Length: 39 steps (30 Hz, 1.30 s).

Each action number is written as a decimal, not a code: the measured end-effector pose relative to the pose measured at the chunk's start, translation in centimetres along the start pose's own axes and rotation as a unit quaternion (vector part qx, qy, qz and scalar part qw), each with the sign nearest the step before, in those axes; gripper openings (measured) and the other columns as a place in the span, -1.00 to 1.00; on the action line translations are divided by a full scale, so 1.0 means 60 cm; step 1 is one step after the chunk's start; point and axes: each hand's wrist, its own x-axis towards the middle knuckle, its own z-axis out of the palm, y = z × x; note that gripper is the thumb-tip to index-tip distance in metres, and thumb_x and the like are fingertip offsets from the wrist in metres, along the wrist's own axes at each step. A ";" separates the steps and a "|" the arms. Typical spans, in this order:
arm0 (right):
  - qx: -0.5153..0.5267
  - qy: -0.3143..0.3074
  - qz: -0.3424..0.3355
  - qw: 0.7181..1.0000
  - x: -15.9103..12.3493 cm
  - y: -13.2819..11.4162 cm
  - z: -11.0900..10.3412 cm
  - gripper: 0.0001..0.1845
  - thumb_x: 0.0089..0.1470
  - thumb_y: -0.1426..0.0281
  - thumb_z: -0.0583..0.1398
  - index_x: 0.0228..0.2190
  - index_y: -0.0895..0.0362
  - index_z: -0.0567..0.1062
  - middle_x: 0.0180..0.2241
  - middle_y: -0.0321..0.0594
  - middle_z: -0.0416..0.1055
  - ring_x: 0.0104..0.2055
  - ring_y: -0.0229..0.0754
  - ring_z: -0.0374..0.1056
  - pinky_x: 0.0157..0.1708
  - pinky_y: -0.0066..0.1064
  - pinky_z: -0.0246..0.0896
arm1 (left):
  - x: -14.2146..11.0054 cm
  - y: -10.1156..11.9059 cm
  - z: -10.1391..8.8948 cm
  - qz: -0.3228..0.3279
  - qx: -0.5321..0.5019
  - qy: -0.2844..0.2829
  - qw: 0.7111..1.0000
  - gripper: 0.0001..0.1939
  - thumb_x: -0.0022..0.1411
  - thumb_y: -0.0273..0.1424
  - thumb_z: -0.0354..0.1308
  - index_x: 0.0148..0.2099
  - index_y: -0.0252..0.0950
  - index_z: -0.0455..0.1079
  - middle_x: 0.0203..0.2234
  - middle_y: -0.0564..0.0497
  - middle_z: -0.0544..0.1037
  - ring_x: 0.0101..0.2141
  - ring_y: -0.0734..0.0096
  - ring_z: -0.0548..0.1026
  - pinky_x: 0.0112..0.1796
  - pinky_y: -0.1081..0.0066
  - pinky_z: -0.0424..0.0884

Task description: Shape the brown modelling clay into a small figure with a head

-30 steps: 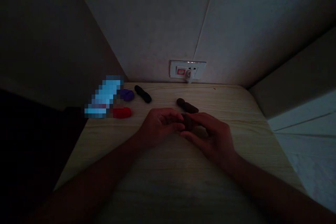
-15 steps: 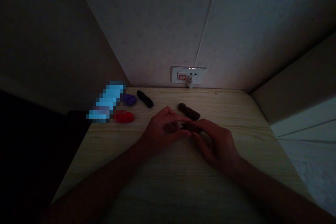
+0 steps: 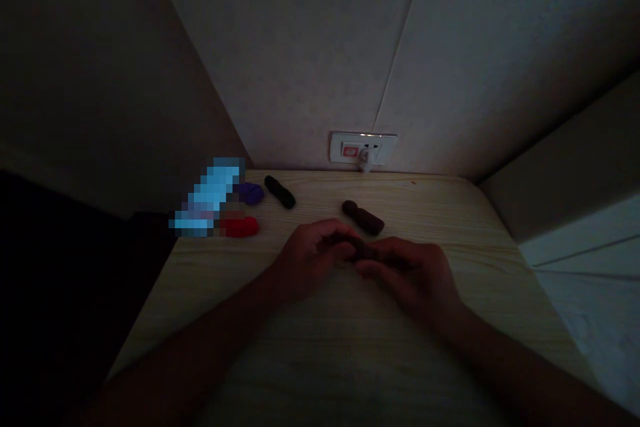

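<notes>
Between my two hands is a small dark brown piece of modelling clay (image 3: 364, 251), held just above the wooden tabletop. My left hand (image 3: 311, 259) has its fingers and thumb closed around the left end. The right end is pinched by the fingers and thumb of my right hand (image 3: 419, 275). Fingers and dim light hide much of its shape. Just beyond the hands lies another brown clay piece (image 3: 369, 219), a thick roll with a rounded lump at its left end.
Farther left on the tabletop (image 3: 345, 347) lie a black clay roll (image 3: 280, 192), a purple clay lump (image 3: 251, 193) and a red clay piece (image 3: 243, 226). A bright pixelated slab (image 3: 207, 197) stands beside them. A wall socket (image 3: 363, 148) with a plug is behind the table.
My left fingers have closed in on the left end of the held clay, whose pointed tip showed before. The view has shifted slightly; the other clay pieces stay put.
</notes>
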 end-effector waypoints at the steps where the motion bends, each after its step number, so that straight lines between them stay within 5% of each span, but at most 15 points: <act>1: 0.034 -0.018 0.011 0.999 0.002 -0.003 -0.001 -0.85 0.16 0.25 0.41 -0.38 0.06 0.69 -0.51 -0.29 0.65 -0.49 -0.19 0.57 -0.47 -0.44 0.48 | 0.001 -0.003 0.000 -0.014 -0.033 -0.008 0.999 -0.92 0.23 -0.41 0.29 -0.22 -0.30 0.56 -0.42 0.03 0.61 -0.39 0.39 0.54 -0.30 0.40 0.47; 5: 0.149 -0.062 0.035 0.986 0.010 -0.003 -0.001 -0.76 0.24 0.19 0.34 -0.37 0.08 0.68 -0.49 -0.25 0.66 -0.50 -0.18 0.57 -0.45 -0.40 0.54 | 0.004 -0.024 0.000 -0.042 -0.169 -0.034 0.984 -0.78 0.23 -0.26 0.38 -0.23 -0.32 0.52 -0.47 0.03 0.59 -0.48 0.43 0.51 -0.39 0.41 0.45; 8: 0.138 -0.051 0.020 0.989 0.009 0.006 0.004 -0.79 0.28 0.24 0.30 -0.33 0.08 0.66 -0.42 -0.23 0.68 -0.47 -0.20 0.57 -0.44 -0.42 0.52 | 0.005 -0.032 0.001 -0.040 -0.220 -0.043 0.974 -0.72 0.20 -0.22 0.42 -0.22 -0.31 0.49 -0.45 0.01 0.60 -0.47 0.41 0.54 -0.39 0.41 0.46; 13: 0.047 0.002 -0.018 0.999 0.004 0.010 0.009 -0.90 0.14 0.36 0.41 -0.26 0.06 0.64 -0.40 -0.26 0.67 -0.41 -0.18 0.58 -0.42 -0.43 0.47 | 0.002 -0.021 0.004 -0.001 -0.140 -0.029 0.990 -0.79 0.22 -0.28 0.42 -0.22 -0.28 0.50 -0.42 0.02 0.64 -0.37 0.38 0.61 -0.31 0.42 0.52; 18: 0.077 0.009 -0.020 0.997 0.004 0.004 0.010 -0.95 0.18 0.35 0.37 -0.30 0.06 0.62 -0.40 -0.25 0.65 -0.40 -0.18 0.57 -0.41 -0.42 0.47 | 0.002 -0.014 0.003 -0.016 -0.085 -0.002 0.996 -0.86 0.20 -0.36 0.41 -0.29 -0.29 0.53 -0.43 0.05 0.62 -0.38 0.42 0.58 -0.29 0.43 0.51; 26: 0.130 0.020 0.054 0.990 0.006 0.010 0.008 -0.79 0.18 0.23 0.38 -0.20 0.08 0.60 -0.45 -0.27 0.61 -0.47 -0.20 0.55 -0.47 -0.42 0.47 | 0.007 -0.019 0.001 -0.028 -0.142 -0.003 0.989 -0.73 0.22 -0.22 0.41 -0.24 -0.33 0.51 -0.44 0.03 0.60 -0.41 0.43 0.56 -0.33 0.44 0.48; 31: 0.134 0.073 0.060 0.986 0.010 0.006 0.007 -0.83 0.07 0.33 0.44 -0.27 0.05 0.60 -0.52 -0.35 0.56 -0.51 -0.25 0.49 -0.50 -0.47 0.42 | 0.009 -0.020 0.001 -0.071 -0.192 -0.020 0.979 -0.63 -0.02 -0.44 0.55 -0.17 -0.31 0.52 -0.27 -0.01 0.68 -0.27 0.35 0.64 -0.24 0.41 0.53; 36: 0.144 0.051 0.074 0.985 0.012 0.001 0.007 -0.69 -0.09 0.44 0.50 -0.23 0.05 0.66 -0.35 -0.28 0.67 -0.36 -0.19 0.58 -0.36 -0.42 0.51 | 0.010 -0.014 -0.002 -0.098 -0.179 0.011 0.979 -0.69 -0.03 -0.52 0.50 -0.21 -0.33 0.53 -0.36 0.02 0.67 -0.38 0.42 0.62 -0.32 0.43 0.51; 39: 0.167 0.031 0.105 0.980 0.014 0.002 0.005 -0.79 -0.05 0.42 0.50 -0.31 0.08 0.67 -0.46 -0.29 0.65 -0.44 -0.23 0.55 -0.40 -0.46 0.49 | 0.010 -0.014 -0.004 -0.099 -0.180 0.002 0.979 -0.69 -0.04 -0.51 0.51 -0.22 -0.35 0.52 -0.41 0.03 0.66 -0.44 0.45 0.60 -0.35 0.45 0.50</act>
